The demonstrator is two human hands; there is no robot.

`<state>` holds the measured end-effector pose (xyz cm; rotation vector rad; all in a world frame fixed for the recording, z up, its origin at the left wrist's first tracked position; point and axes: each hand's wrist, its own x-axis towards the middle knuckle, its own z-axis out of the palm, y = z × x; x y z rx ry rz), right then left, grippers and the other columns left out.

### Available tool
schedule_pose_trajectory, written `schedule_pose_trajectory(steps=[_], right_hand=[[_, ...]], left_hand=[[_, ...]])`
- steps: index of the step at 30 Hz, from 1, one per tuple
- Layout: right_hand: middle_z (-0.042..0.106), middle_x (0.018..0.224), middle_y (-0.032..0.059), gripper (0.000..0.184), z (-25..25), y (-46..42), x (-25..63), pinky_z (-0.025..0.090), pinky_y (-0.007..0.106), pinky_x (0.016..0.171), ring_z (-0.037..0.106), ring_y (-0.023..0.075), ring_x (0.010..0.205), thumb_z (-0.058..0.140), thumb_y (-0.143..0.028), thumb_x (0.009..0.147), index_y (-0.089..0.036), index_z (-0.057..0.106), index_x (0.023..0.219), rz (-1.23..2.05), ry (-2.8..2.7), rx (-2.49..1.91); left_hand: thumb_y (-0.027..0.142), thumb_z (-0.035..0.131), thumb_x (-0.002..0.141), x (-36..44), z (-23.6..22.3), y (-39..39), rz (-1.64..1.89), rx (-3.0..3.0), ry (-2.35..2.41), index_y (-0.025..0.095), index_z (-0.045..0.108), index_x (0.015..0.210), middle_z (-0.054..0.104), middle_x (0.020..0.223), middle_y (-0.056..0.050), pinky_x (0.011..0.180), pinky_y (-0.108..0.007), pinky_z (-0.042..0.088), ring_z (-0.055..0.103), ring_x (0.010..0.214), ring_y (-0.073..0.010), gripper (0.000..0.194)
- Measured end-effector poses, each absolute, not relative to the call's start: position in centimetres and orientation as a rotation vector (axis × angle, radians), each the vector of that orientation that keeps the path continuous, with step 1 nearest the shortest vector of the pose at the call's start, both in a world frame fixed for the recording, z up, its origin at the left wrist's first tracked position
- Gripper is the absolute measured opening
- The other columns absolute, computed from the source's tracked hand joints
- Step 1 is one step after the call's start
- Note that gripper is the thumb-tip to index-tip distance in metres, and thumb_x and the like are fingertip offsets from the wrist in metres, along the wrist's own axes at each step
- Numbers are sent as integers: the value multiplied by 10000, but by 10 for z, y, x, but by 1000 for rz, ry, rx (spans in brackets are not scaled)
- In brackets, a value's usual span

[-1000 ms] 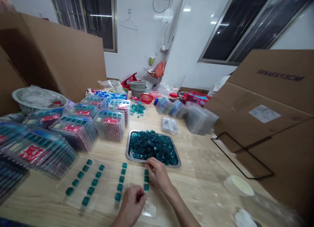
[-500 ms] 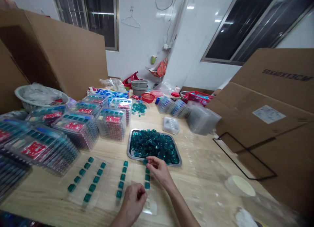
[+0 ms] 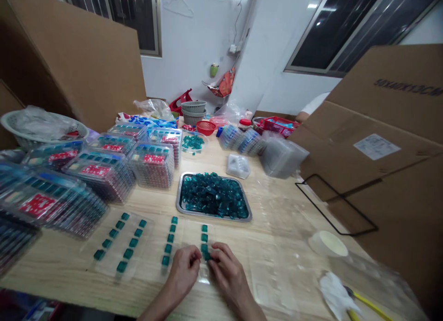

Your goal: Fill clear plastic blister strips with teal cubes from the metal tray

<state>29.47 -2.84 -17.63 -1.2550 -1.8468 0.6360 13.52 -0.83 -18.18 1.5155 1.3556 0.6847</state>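
A teal translucent square piece [image 3: 206, 256] sits at the near end of a short column, pinched by the fingertips of my right hand [image 3: 229, 272]. Just left of it, my left hand [image 3: 184, 269] is closed, thumb against fingers; whatever it may hold is hidden. Under the column lies a clear plastic sheet or tray [image 3: 204, 277]. More teal squares [image 3: 168, 248] form a column to the left, and two further columns [image 3: 128, 253] lie on another clear plastic tray. Beyond my hands, a metal tray [image 3: 179, 205] carries a heap of teal pieces [image 3: 214, 194].
Stacked clear boxes [image 3: 152, 166] with red cards fill the left. Behind stand a red basket [image 3: 206, 127], a plastic tub of teal pieces [image 3: 193, 143] and clear containers [image 3: 282, 157]. At right are a black wire frame [image 3: 332, 215], tape roll [image 3: 328, 244] and cardboard box [image 3: 391, 173].
My right hand has come down from the column's far end to its near end. My left hand has shifted slightly, staying closed. The camera view has tilted downward.
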Motion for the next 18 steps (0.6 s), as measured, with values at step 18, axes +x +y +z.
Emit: schedule_pose_trajectory(steps=[18], right_hand=[[616, 760, 36, 222, -172, -20, 290, 455, 226, 633, 600, 158, 718, 473, -82, 838, -202, 629, 735, 752, -2102, -1289]], left_hand=[[138, 430, 655, 134, -194, -8, 709, 1489, 1356, 198, 542, 647, 561, 587, 4, 571, -245, 420, 559, 603, -160, 127]])
